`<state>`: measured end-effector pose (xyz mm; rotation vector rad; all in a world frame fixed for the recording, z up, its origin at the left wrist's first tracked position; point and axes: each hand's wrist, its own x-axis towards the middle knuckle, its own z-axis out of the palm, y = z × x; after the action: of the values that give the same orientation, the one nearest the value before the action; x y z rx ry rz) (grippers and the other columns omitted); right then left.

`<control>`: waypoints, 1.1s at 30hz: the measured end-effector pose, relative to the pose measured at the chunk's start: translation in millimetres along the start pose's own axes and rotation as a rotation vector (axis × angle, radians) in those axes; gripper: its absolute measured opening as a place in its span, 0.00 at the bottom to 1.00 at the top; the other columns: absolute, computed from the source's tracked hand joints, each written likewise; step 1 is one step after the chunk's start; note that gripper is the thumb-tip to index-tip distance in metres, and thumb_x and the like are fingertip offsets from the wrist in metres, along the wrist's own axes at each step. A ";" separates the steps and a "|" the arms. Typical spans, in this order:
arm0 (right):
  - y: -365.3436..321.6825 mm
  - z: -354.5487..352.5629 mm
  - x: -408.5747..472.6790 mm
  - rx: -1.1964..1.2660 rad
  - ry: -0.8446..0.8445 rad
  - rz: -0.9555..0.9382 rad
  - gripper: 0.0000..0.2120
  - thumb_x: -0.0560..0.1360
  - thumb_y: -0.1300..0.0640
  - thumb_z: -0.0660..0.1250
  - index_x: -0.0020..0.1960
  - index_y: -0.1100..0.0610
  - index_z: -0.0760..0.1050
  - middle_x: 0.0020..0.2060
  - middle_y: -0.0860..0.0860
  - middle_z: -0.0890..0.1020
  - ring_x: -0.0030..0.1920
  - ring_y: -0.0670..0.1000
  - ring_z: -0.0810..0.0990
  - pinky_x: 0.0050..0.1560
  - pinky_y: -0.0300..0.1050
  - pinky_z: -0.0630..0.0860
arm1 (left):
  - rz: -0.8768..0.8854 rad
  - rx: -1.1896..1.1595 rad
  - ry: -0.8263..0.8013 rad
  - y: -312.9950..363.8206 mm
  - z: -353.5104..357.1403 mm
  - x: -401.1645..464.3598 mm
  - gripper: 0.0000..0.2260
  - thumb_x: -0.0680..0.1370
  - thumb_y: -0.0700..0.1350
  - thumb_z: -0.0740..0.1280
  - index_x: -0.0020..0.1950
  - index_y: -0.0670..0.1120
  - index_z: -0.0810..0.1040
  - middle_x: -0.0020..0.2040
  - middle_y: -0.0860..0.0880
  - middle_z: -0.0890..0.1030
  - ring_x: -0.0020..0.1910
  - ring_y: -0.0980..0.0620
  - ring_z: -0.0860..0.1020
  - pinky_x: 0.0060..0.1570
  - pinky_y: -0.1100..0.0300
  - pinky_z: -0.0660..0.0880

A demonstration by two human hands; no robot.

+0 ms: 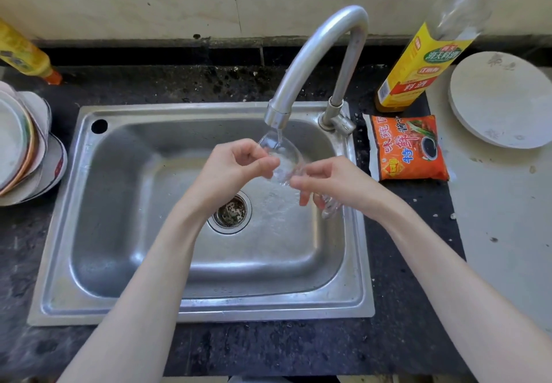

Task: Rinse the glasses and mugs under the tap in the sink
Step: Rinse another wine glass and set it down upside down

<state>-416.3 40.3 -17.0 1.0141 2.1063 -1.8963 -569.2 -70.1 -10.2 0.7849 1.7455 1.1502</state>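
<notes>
A: Where is the glass?
B: The clear stemmed glass [282, 158] is tilted under the spout of the metal tap [316, 57], over the steel sink [89, 218]. A thin stream of water runs into its bowl.

A: And the hands?
B: The left hand [239, 164] has its curled fingers and thumb pinching the bowl from the left. The right hand [331, 182] holds the lower end, fingers curled round the stem; the foot sticks out below them.

A: What lies under it?
B: Wet steel, with the drain strainer [230, 212] just left of the splash.

A: Around the sink?
B: On the dark tabletop [268, 349], stacked plates [27, 149] at left; at right an orange sauce packet [409, 148], a yellow-labelled bottle [418, 66] and a white plate [504, 98].
</notes>
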 end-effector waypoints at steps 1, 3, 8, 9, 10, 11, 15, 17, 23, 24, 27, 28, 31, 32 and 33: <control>-0.9 2.3 2.9 -0.217 0.081 -0.013 0.14 0.71 0.45 0.69 0.55 0.46 0.79 0.31 0.46 0.80 0.31 0.44 0.73 0.39 0.42 0.75 | -0.026 0.027 0.030 -0.5 4.2 0.3 0.10 0.72 0.43 0.70 0.33 0.43 0.74 0.33 0.48 0.80 0.33 0.65 0.77 0.37 0.76 0.69; -1.7 9.3 6.3 -0.598 0.224 -0.082 0.26 0.69 0.41 0.69 0.65 0.43 0.71 0.31 0.42 0.74 0.35 0.43 0.72 0.37 0.40 0.68 | -0.078 0.100 0.038 -4.2 8.2 0.6 0.14 0.73 0.49 0.69 0.30 0.44 0.74 0.28 0.54 0.79 0.29 0.66 0.74 0.34 0.76 0.66; -1.6 4.7 2.6 -0.049 0.020 -0.040 0.16 0.70 0.44 0.68 0.54 0.50 0.81 0.27 0.49 0.77 0.25 0.45 0.70 0.31 0.39 0.72 | -0.092 0.120 -0.335 -2.2 -11.4 -10.7 0.04 0.71 0.47 0.69 0.42 0.51 0.83 0.44 0.58 0.84 0.45 0.65 0.79 0.46 0.74 0.71; -0.9 0.7 1.6 0.002 -0.020 -0.019 0.16 0.71 0.44 0.67 0.52 0.52 0.82 0.27 0.51 0.78 0.25 0.46 0.71 0.33 0.37 0.72 | -0.093 0.097 -0.374 -1.2 -13.8 -13.2 0.04 0.71 0.44 0.70 0.43 0.49 0.83 0.45 0.56 0.84 0.47 0.62 0.80 0.48 0.72 0.72; 0.1 -2.5 1.5 0.035 -0.062 -0.004 0.17 0.71 0.43 0.66 0.52 0.53 0.82 0.28 0.51 0.78 0.25 0.47 0.71 0.36 0.36 0.74 | -0.099 0.074 -0.349 -2.4 -14.0 -14.0 0.03 0.69 0.42 0.71 0.42 0.47 0.83 0.44 0.53 0.85 0.47 0.59 0.81 0.48 0.69 0.73; 1.0 -4.2 1.6 0.050 -0.099 0.009 0.18 0.71 0.42 0.65 0.53 0.54 0.82 0.28 0.50 0.79 0.25 0.47 0.72 0.40 0.37 0.75 | -0.110 0.055 -0.270 -3.2 -12.9 -13.7 0.02 0.68 0.42 0.72 0.39 0.45 0.82 0.40 0.50 0.85 0.44 0.56 0.81 0.47 0.65 0.73; -1.7 7.6 6.3 -0.163 -0.009 -0.012 0.18 0.72 0.49 0.69 0.60 0.50 0.75 0.34 0.48 0.81 0.31 0.44 0.75 0.38 0.41 0.78 | -0.091 0.057 0.085 -10.9 -2.0 -2.5 0.13 0.68 0.46 0.74 0.35 0.40 0.73 0.23 0.51 0.77 0.26 0.58 0.72 0.33 0.67 0.68; 0.7 12.0 10.3 -0.259 0.165 -0.044 0.20 0.70 0.49 0.71 0.61 0.49 0.72 0.34 0.47 0.80 0.33 0.45 0.77 0.34 0.44 0.78 | -0.064 0.092 0.052 -10.9 -0.1 0.1 0.10 0.71 0.44 0.72 0.38 0.40 0.74 0.28 0.52 0.78 0.29 0.59 0.74 0.34 0.70 0.68; 6.5 -10.3 -0.4 0.348 -0.222 0.056 0.22 0.74 0.50 0.61 0.60 0.64 0.75 0.24 0.48 0.72 0.24 0.45 0.67 0.26 0.31 0.68 | 0.015 0.029 -0.086 -5.6 -10.4 -1.9 0.07 0.69 0.35 0.72 0.36 0.43 0.75 0.37 0.45 0.81 0.39 0.56 0.77 0.44 0.63 0.72; 5.8 -12.6 -0.5 0.359 -0.240 0.050 0.24 0.73 0.48 0.61 0.61 0.64 0.75 0.24 0.48 0.73 0.24 0.45 0.67 0.27 0.31 0.69 | 0.016 -0.029 -0.059 -4.9 -8.1 -1.8 0.08 0.68 0.36 0.72 0.35 0.43 0.74 0.34 0.49 0.81 0.37 0.58 0.77 0.41 0.67 0.72; -2.0 -7.0 3.7 0.017 -0.018 -0.010 0.23 0.69 0.43 0.66 0.61 0.53 0.75 0.31 0.48 0.82 0.25 0.47 0.74 0.37 0.45 0.79 | -0.001 -0.042 0.026 -4.6 3.6 -0.6 0.10 0.68 0.40 0.73 0.33 0.42 0.72 0.29 0.53 0.79 0.29 0.60 0.73 0.33 0.70 0.68; -4.3 -3.5 5.5 -0.123 0.080 -0.030 0.23 0.68 0.42 0.68 0.60 0.50 0.73 0.34 0.48 0.83 0.27 0.46 0.77 0.38 0.48 0.80 | -0.006 -0.023 0.066 -6.4 7.4 1.0 0.11 0.69 0.42 0.73 0.33 0.41 0.73 0.29 0.50 0.78 0.29 0.58 0.71 0.32 0.69 0.66; -6.9 2.7 7.8 -0.228 0.175 -0.064 0.21 0.69 0.39 0.67 0.58 0.48 0.74 0.31 0.47 0.80 0.28 0.46 0.75 0.32 0.41 0.75 | -0.019 -0.014 0.115 -8.4 10.4 2.2 0.11 0.72 0.45 0.71 0.35 0.40 0.74 0.33 0.45 0.77 0.29 0.57 0.71 0.33 0.65 0.68; -7.6 0.9 8.4 -0.090 0.101 -0.023 0.20 0.70 0.39 0.66 0.56 0.50 0.76 0.28 0.46 0.77 0.26 0.46 0.72 0.31 0.38 0.72 | 0.000 -0.034 0.081 -8.5 8.7 1.9 0.09 0.72 0.44 0.70 0.35 0.42 0.73 0.34 0.45 0.78 0.29 0.58 0.72 0.34 0.65 0.69; -8.1 -2.2 8.6 0.103 -0.004 0.048 0.19 0.72 0.40 0.64 0.53 0.52 0.78 0.25 0.46 0.75 0.24 0.45 0.69 0.32 0.37 0.69 | 0.024 -0.052 0.022 -7.6 6.2 1.0 0.08 0.73 0.41 0.69 0.37 0.43 0.72 0.36 0.46 0.78 0.31 0.58 0.74 0.36 0.65 0.71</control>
<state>-426.6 45.7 -14.2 1.0701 1.9822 -2.0004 -564.2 -69.8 -18.7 0.7666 1.7219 1.2198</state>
